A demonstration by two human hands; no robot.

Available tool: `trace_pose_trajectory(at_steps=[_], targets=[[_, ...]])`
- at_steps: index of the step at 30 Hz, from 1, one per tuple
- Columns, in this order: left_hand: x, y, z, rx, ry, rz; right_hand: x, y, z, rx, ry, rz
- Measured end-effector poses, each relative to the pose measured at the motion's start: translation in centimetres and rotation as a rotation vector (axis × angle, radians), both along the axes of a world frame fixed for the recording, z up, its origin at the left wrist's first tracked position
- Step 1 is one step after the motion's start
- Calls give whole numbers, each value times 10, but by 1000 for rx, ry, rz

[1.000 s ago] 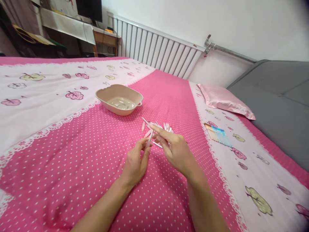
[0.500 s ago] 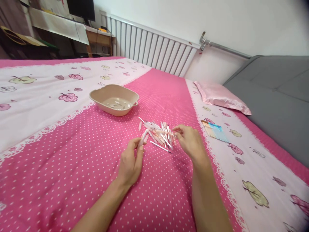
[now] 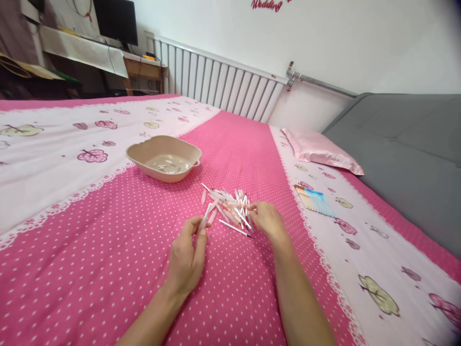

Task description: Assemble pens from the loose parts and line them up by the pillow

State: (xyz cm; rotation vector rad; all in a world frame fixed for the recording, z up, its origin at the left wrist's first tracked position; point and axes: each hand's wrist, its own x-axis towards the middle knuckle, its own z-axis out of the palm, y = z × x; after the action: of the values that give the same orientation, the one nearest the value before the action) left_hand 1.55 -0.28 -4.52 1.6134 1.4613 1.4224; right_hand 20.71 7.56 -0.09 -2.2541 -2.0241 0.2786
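Note:
My left hand [image 3: 188, 252] pinches a slim whitish pen piece [image 3: 205, 217] between thumb and fingers, its end pointing up and away. Just beyond lies a loose pile of pen parts [image 3: 230, 206]: pale pink translucent barrels and thin white refills with dark tips. My right hand [image 3: 268, 218] is at the pile's right edge, fingers drawn together by the end of a peach-coloured stick [image 3: 237, 205]. Its fingertips are partly hidden, so what they grip is unclear. One white refill [image 3: 234, 228] lies along the near side of the pile.
A beige plastic basin [image 3: 163, 175] with small whitish pieces inside stands beyond the pile to the left. On the right, blue and peach pens [image 3: 315, 201] lie in a neat row on the bedspread [image 3: 230, 298]. A pink pillow [image 3: 320, 151] rests near the grey headboard [image 3: 403, 144].
The view has tilted up a little and shifted right. My right hand has come slightly closer into the pile's edge. The left hand still pinches its pen piece.

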Motion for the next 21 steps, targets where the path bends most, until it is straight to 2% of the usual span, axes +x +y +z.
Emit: trace_pose_trajectory(at_steps=[10, 21], targets=[[-1, 1, 0, -14, 15, -2, -25, 0, -8, -5, -15, 81], [-1, 1, -2, 0, 17, -8, -14, 0, 0, -94, -16, 129]])
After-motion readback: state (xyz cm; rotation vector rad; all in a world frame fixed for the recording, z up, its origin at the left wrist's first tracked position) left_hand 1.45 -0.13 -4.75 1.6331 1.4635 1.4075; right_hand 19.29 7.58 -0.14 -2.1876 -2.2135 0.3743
